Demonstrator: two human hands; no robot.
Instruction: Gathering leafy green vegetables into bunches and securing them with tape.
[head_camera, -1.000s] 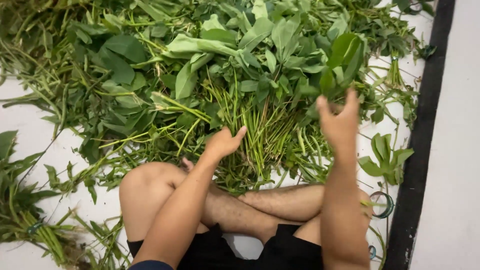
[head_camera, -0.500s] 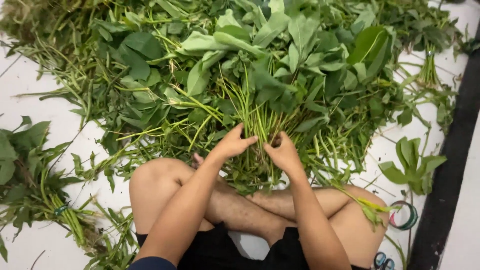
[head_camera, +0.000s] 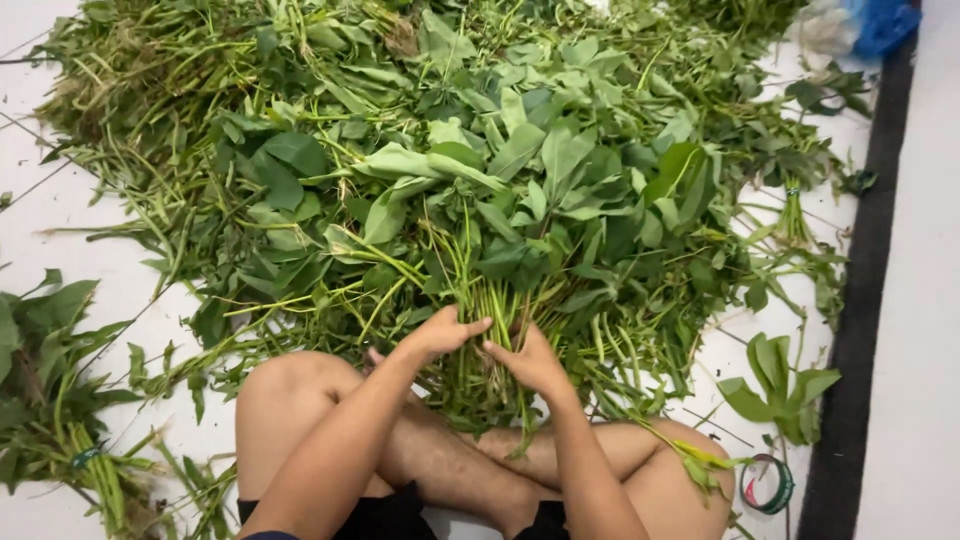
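Note:
A big heap of leafy green plants (head_camera: 470, 170) covers the white floor in front of me. I sit cross-legged with my bare knees under its near edge. My left hand (head_camera: 440, 332) and my right hand (head_camera: 528, 362) meet at a cluster of thin green stems (head_camera: 492, 300) at the heap's front. Both hands close around those stems from either side, thumbs almost touching. The stems' lower ends are hidden behind my hands.
A tied bundle of greens (head_camera: 60, 400) lies at the left. A roll of green tape (head_camera: 768, 484) sits by my right knee, with a loose leafy sprig (head_camera: 780, 385) beside it. A dark strip (head_camera: 860, 300) runs down the right. Blue plastic (head_camera: 885, 22) shows at top right.
My right hand came down from the air at the right and joined my left hand on the stems. The view shifted, so the heap fills more of the frame.

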